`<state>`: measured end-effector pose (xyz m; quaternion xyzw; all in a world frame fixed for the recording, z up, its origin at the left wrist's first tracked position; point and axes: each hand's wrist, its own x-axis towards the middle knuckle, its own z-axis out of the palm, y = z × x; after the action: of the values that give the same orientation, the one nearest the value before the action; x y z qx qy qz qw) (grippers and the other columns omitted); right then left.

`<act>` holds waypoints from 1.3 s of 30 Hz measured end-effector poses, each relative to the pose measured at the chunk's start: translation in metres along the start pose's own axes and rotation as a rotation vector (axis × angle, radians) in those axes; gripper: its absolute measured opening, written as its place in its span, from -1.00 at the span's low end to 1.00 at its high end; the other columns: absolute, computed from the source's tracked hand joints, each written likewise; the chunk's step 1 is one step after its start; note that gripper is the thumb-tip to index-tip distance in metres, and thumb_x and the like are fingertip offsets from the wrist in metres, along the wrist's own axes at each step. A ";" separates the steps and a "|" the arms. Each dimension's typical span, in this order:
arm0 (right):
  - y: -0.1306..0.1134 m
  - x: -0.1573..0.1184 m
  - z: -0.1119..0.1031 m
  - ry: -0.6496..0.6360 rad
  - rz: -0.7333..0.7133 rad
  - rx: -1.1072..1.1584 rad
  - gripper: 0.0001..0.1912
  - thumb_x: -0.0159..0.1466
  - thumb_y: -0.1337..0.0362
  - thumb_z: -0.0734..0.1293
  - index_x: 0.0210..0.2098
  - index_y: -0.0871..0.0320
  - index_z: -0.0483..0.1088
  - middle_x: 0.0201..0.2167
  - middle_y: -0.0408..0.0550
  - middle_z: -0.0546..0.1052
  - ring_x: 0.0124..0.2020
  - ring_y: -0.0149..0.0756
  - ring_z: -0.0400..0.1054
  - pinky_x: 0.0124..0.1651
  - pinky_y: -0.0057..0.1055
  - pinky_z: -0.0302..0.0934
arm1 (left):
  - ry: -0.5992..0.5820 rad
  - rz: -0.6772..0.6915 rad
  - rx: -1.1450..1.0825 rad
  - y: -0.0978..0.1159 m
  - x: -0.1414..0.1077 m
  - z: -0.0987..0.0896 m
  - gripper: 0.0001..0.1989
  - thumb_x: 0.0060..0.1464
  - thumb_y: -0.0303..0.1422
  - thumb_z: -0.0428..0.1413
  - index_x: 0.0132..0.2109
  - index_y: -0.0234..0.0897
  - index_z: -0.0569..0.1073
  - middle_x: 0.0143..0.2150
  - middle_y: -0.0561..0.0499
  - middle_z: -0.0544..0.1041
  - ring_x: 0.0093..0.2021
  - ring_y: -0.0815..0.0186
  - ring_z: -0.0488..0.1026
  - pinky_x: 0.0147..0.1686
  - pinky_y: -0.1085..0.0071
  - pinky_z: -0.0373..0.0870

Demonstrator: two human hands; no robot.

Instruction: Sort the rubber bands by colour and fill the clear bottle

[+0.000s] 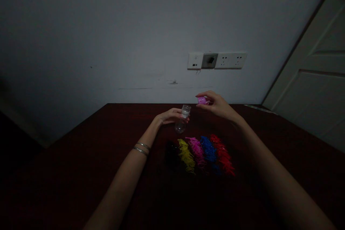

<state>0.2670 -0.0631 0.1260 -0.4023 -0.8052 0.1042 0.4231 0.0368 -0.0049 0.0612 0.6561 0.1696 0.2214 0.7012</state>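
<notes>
My left hand (172,115) is wrapped round a clear bottle (180,126), which tilts with its uncapped mouth up and to the right. Up and to the right of that mouth, my right hand (212,104) pinches a pink cap (202,100) between thumb and fingers, apart from the bottle. On the table in front of both hands lie piles of small bands or strings, side by side: black (171,152), yellow (186,156), pink (197,152), blue (208,149) and red (222,154). The dim light hides their exact kind.
A dark reddish table (107,140) carries everything and meets a pale wall (121,36) at its back edge. Wall sockets (229,60) sit above the hands. At the right stands a white panelled door (318,79). A thin flat strip (260,108) lies near the table's back right.
</notes>
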 end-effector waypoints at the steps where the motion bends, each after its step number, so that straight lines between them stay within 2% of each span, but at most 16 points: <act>1: 0.006 0.000 0.001 0.000 0.007 -0.010 -0.64 0.04 0.14 0.35 -0.18 0.13 0.38 -0.21 0.00 0.38 -0.26 -0.25 0.29 -0.18 -0.25 0.20 | 0.025 0.011 0.033 0.002 0.000 0.000 -0.62 -0.22 -0.34 0.22 -0.20 -0.44 0.42 -0.22 -0.18 0.46 -0.23 0.29 0.41 -0.18 0.34 0.27; 8: 0.043 -0.010 0.011 -0.079 0.201 0.008 -0.63 -0.04 0.12 0.38 -0.28 0.18 0.35 -0.36 -0.05 0.44 -0.37 -0.29 0.31 -0.27 -0.30 0.22 | 0.259 0.031 0.271 0.005 0.005 -0.003 -0.59 -0.30 -0.39 0.26 -0.22 -0.39 0.37 -0.35 -0.01 0.43 -0.36 0.42 0.34 -0.29 0.42 0.25; 17: 0.081 -0.026 0.015 -0.157 0.379 -0.038 -0.68 -0.07 0.09 0.37 -0.41 0.19 0.38 -0.51 -0.06 0.47 -0.46 -0.30 0.34 -0.41 -0.39 0.18 | 0.420 0.154 0.359 -0.001 0.010 -0.011 -0.60 -0.34 -0.38 0.26 -0.28 -0.41 0.35 -0.36 0.02 0.38 -0.33 0.43 0.31 -0.21 0.39 0.24; 21: 0.091 -0.030 0.017 -0.181 0.400 -0.031 -0.68 -0.06 0.08 0.36 -0.39 0.18 0.37 -0.54 -0.08 0.46 -0.48 -0.29 0.35 -0.42 -0.38 0.17 | 0.433 0.188 0.442 -0.002 0.011 -0.015 -0.64 -0.32 -0.36 0.26 -0.34 -0.39 0.31 -0.39 0.04 0.36 -0.37 0.45 0.29 -0.27 0.42 0.23; 29: 0.111 -0.039 0.013 -0.159 0.441 -0.111 -0.66 -0.05 0.10 0.35 -0.34 0.18 0.37 -0.41 -0.02 0.46 -0.40 -0.26 0.33 -0.36 -0.35 0.18 | 0.442 0.121 0.609 -0.006 0.010 -0.013 -0.61 -0.31 -0.30 0.26 -0.36 -0.35 0.25 -0.47 0.11 0.29 -0.47 0.49 0.20 -0.44 0.48 0.16; 35: 0.130 -0.045 0.015 -0.229 0.446 -0.096 -0.65 -0.04 0.10 0.34 -0.31 0.19 0.37 -0.36 0.00 0.46 -0.35 -0.24 0.33 -0.33 -0.34 0.19 | 0.426 0.139 0.630 -0.006 0.009 -0.009 -0.62 -0.30 -0.28 0.26 -0.39 -0.34 0.24 -0.49 0.12 0.25 -0.48 0.49 0.17 -0.45 0.48 0.13; 39: 0.133 -0.045 0.017 -0.239 0.458 -0.101 -0.63 -0.06 0.13 0.35 -0.30 0.20 0.38 -0.36 0.00 0.46 -0.35 -0.24 0.34 -0.31 -0.34 0.20 | 0.419 0.147 0.666 -0.005 0.009 -0.008 -0.63 -0.31 -0.26 0.26 -0.43 -0.34 0.24 -0.50 0.12 0.24 -0.49 0.49 0.15 -0.46 0.48 0.11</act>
<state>0.3427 -0.0068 0.0211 -0.5795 -0.7417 0.2035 0.2695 0.0406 0.0062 0.0562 0.7985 0.3240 0.3331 0.3828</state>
